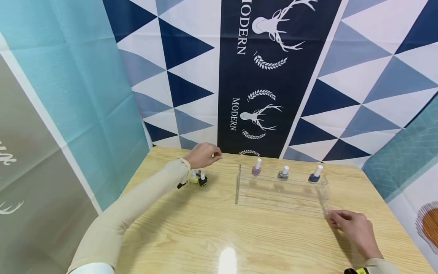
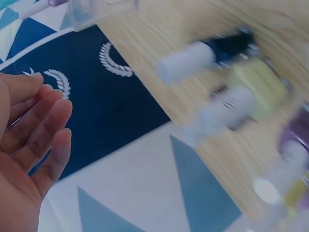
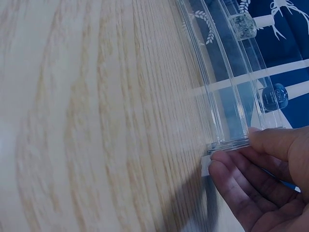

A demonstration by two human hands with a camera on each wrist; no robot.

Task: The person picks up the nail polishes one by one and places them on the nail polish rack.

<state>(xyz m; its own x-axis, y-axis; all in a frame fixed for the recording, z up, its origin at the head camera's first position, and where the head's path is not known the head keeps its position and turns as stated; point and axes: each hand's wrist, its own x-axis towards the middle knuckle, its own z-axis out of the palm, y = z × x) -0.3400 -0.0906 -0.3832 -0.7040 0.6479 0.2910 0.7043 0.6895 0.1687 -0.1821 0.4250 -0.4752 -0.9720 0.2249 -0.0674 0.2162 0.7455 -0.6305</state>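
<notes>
My left hand (image 1: 204,155) hovers over the table's far left part with its fingers loosely curled and nothing between them. Close under its wrist is a cluster of nail polish bottles, including a black one (image 1: 203,181) and a yellow one (image 2: 258,89). At the right end of a clear stepped display rack (image 1: 280,207), my right hand (image 1: 356,231) pinches the front corner between thumb and fingers. Along the rack's back tier stand a lilac nail polish bottle (image 1: 256,170), a glitter one (image 1: 283,175) and a navy one (image 1: 314,177), all white-capped.
The wooden table (image 1: 191,236) reaches back to a patterned cloth (image 1: 191,76) hanging behind it. A teal curtain (image 1: 92,95) hangs on the left. Beyond the right edge lies a brown round thing with a fringed border (image 1: 430,227).
</notes>
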